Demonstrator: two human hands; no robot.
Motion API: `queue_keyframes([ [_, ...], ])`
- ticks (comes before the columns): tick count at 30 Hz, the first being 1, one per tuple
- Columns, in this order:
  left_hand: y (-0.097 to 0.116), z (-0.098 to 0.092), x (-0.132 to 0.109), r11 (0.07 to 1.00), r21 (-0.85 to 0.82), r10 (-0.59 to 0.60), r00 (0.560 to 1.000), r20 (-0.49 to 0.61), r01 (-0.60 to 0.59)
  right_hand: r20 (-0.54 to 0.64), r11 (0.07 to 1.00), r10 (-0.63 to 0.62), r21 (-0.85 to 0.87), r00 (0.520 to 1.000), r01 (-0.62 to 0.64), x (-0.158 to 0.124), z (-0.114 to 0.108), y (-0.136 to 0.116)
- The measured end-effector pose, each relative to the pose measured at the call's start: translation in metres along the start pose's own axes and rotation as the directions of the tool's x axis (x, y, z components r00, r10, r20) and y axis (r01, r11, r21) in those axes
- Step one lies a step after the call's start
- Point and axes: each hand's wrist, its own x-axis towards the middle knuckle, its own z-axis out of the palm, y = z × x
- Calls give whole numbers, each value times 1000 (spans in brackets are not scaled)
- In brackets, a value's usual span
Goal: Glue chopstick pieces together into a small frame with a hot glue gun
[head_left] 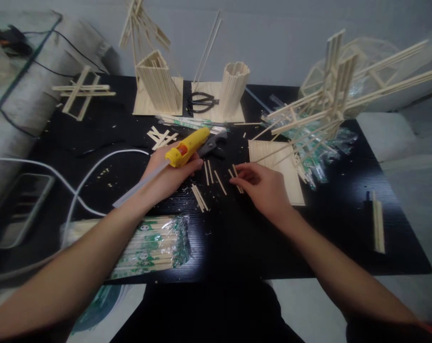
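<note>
My left hand (168, 174) is closed around a yellow glue gun (191, 144), whose nozzle points away to the upper right. A long translucent glue stick (139, 185) sticks out of its back, over my wrist. Dark-handled pliers or cutters (216, 144) lie just beyond that hand. My right hand (268, 188) has its thumb and forefinger pinched at a short wooden stick (234, 170); a second stick is right beside it, partly hidden by the fingers. Between my hands, several short cut sticks (220, 183) lie on the black table, with a small group (200, 197) nearer me.
Stick towers (159, 88) (233, 90) stand on wooden boards at the back, near black scissors (201, 102). A stick structure with long arms (334, 105) rises at right over a board (273, 157) and plastic wrappers (319, 162). A packet of sticks (151, 243) and white cable (73, 205) lie at left.
</note>
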Motion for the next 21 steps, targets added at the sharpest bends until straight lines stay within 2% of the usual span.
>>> queue_keyframes([
  [2,-4,-2,1,996,88,1,1000,9,-2,67,998,-57,28,996,55,-3,2,-3],
  [4,-7,-4,0,990,143,4,1000,0,-4,189,986,-165,17,968,165,-10,5,-6],
  [6,-8,-4,-2,978,207,23,1000,4,-23,316,947,-293,-34,902,320,-19,12,-8],
  [8,-7,-3,-4,960,274,49,998,29,-55,378,889,-390,-83,840,450,-26,19,-9],
  [10,-5,-3,-5,945,320,50,997,62,-68,424,834,-436,-143,794,534,-31,25,-9],
  [12,-2,-2,-6,937,346,24,996,84,-52,443,796,-457,-184,772,577,-33,29,-9],
  [16,-2,0,-7,935,354,-27,990,136,-23,438,762,-486,-212,756,612,-32,33,-8],
  [21,-9,2,-9,964,258,21,988,154,-61,442,748,-490,-230,751,623,-30,33,-8],
])
